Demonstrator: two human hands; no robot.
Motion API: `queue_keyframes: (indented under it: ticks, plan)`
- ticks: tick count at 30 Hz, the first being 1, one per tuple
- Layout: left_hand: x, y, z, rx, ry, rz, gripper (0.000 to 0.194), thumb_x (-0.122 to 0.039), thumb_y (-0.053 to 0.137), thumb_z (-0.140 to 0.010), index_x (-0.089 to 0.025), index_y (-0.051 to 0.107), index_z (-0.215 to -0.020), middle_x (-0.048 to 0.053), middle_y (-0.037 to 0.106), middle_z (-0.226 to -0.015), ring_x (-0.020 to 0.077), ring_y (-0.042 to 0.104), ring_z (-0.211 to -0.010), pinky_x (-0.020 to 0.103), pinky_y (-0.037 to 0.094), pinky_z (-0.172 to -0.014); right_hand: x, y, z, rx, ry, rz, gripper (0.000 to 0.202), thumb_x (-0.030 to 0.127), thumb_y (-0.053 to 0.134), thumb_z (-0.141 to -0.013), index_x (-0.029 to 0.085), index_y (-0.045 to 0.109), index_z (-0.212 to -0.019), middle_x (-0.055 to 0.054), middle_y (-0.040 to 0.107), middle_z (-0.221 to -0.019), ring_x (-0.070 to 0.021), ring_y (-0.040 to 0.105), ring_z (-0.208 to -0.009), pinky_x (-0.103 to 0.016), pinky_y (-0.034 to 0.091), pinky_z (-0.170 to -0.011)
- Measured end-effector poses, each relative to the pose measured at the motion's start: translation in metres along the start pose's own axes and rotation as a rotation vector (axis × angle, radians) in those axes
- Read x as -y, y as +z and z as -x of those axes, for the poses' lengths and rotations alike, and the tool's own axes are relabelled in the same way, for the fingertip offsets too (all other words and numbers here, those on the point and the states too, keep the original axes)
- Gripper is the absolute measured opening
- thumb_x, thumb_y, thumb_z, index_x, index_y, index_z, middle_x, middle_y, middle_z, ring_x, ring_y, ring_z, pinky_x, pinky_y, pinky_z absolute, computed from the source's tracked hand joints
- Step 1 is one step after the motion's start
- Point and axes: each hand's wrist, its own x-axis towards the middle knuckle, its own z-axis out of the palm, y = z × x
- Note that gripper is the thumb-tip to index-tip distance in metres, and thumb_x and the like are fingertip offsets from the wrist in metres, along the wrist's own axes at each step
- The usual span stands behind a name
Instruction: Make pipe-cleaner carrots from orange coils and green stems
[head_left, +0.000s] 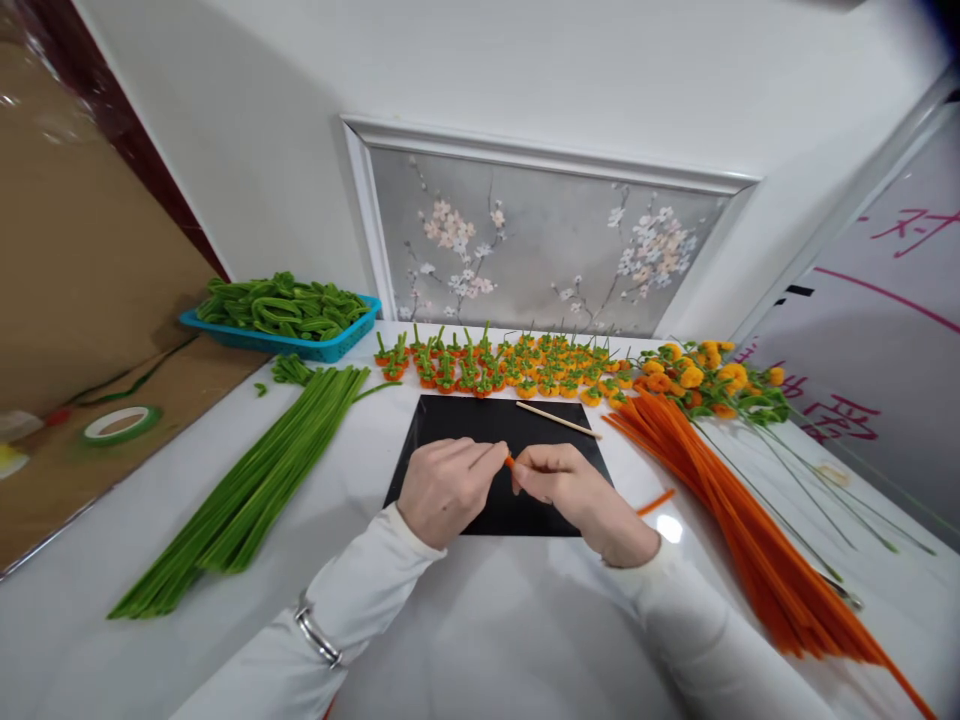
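Over a black mat (435,425), my left hand (454,487) and my right hand (566,490) meet fingertip to fingertip. Between them shows a small bit of orange pipe cleaner (511,461), pinched from both sides; most of it is hidden by the fingers. A thin wooden stick (559,419) lies across the mat's far right corner. Just right of my right wrist rests a short orange pipe cleaner piece (656,502). Beyond the mat stand several small orange and yellow pipe cleaner flower heads (469,375) with green tops.
Long green pipe cleaners (255,490) lie at left, long orange ones (720,520) at right. Behind are a blue basket (330,348) of green pieces and a bunch of finished flowers (697,375) with thin stems. A tape roll (122,425) sits far left. A wall closes the back.
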Motion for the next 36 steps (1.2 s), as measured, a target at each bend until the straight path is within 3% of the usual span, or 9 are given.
queue_keyframes:
  ticks: [3,5,10,13,17,21,30,33,36]
  plan:
    - [0.001,0.000,-0.001,-0.012,0.016,-0.005,0.017,-0.012,0.049,-0.087,-0.014,0.065,-0.087,0.001,0.068,-0.064,0.0134,0.059,-0.054,0.027,0.042,-0.054,-0.004,-0.002,-0.003,0.114,0.104,-0.257,0.008,0.016,0.047,-0.068,0.018,0.049,-0.060,0.006,0.033,-0.051,-0.0084,0.025,-0.047,-0.024,0.018,-0.046]
    - [0.002,0.003,0.001,0.007,0.007,0.030,0.018,-0.013,0.048,-0.088,-0.015,0.066,-0.088,0.002,0.070,-0.066,0.0135,0.061,-0.056,0.026,0.043,-0.055,-0.006,-0.004,-0.005,0.112,0.096,-0.216,0.008,0.016,0.046,-0.067,0.018,0.050,-0.061,0.006,0.036,-0.051,-0.0084,0.026,-0.046,-0.023,0.020,-0.046]
    - [0.011,0.012,0.006,0.202,-0.230,0.341,0.020,-0.020,0.049,-0.088,-0.020,0.069,-0.091,0.003,0.073,-0.076,0.0144,0.067,-0.066,0.022,0.047,-0.061,-0.009,-0.009,-0.004,-0.175,-0.095,0.459,0.019,0.016,0.045,-0.078,0.019,0.056,-0.063,0.003,0.052,-0.057,-0.0111,0.044,-0.054,-0.023,0.029,-0.053]
    - [0.018,0.013,0.007,0.299,-0.345,0.452,0.021,-0.021,0.050,-0.088,-0.020,0.070,-0.094,0.002,0.074,-0.081,0.0149,0.068,-0.072,0.021,0.048,-0.066,-0.010,-0.014,-0.003,-0.209,-0.079,0.698,0.021,0.014,0.043,-0.081,0.022,0.059,-0.071,0.002,0.058,-0.061,-0.0123,0.049,-0.055,-0.023,0.029,-0.054]
    - [0.028,0.011,0.007,0.368,-0.372,0.257,0.020,-0.021,0.052,-0.086,-0.024,0.071,-0.091,0.000,0.075,-0.083,0.0162,0.068,-0.075,0.022,0.046,-0.064,-0.012,-0.026,-0.003,-0.193,0.027,0.947,0.023,0.010,0.044,-0.081,0.023,0.060,-0.071,0.001,0.060,-0.060,-0.0130,0.052,-0.055,-0.023,0.027,-0.051]
    - [0.041,0.009,0.010,0.406,-0.423,0.057,0.020,-0.023,0.052,-0.086,-0.027,0.072,-0.089,0.000,0.074,-0.089,0.0178,0.068,-0.080,0.023,0.045,-0.063,-0.013,-0.039,0.001,-0.202,0.085,1.051,0.024,0.009,0.046,-0.079,0.023,0.061,-0.068,0.000,0.060,-0.059,-0.0139,0.054,-0.055,-0.024,0.025,-0.050]
    - [0.069,-0.002,0.013,0.412,-0.536,-0.123,0.021,-0.023,0.053,-0.083,-0.023,0.074,-0.083,0.008,0.074,-0.082,0.0259,0.067,-0.075,0.032,0.044,-0.065,-0.017,-0.051,0.005,-0.325,0.192,1.223,0.020,0.025,0.049,-0.088,0.022,0.067,-0.080,-0.009,0.066,-0.067,-0.0202,0.060,-0.057,-0.027,0.022,-0.049]
    - [0.077,-0.006,0.015,0.393,-0.611,-0.167,0.023,-0.025,0.052,-0.084,-0.023,0.075,-0.085,0.009,0.073,-0.080,0.0259,0.066,-0.069,0.033,0.043,-0.062,0.002,-0.055,0.014,-0.489,0.075,1.273,0.019,0.028,0.048,-0.091,0.025,0.067,-0.090,-0.006,0.067,-0.075,-0.0164,0.058,-0.059,-0.028,0.022,-0.051]
    - [0.083,-0.007,0.016,0.372,-0.669,-0.167,0.024,-0.029,0.052,-0.084,-0.027,0.074,-0.092,0.007,0.074,-0.086,0.0249,0.065,-0.071,0.031,0.044,-0.060,0.025,-0.060,0.026,-0.679,-0.196,1.370,0.019,0.025,0.048,-0.092,0.026,0.066,-0.092,-0.005,0.063,-0.072,-0.0183,0.054,-0.070,-0.031,0.026,-0.061]
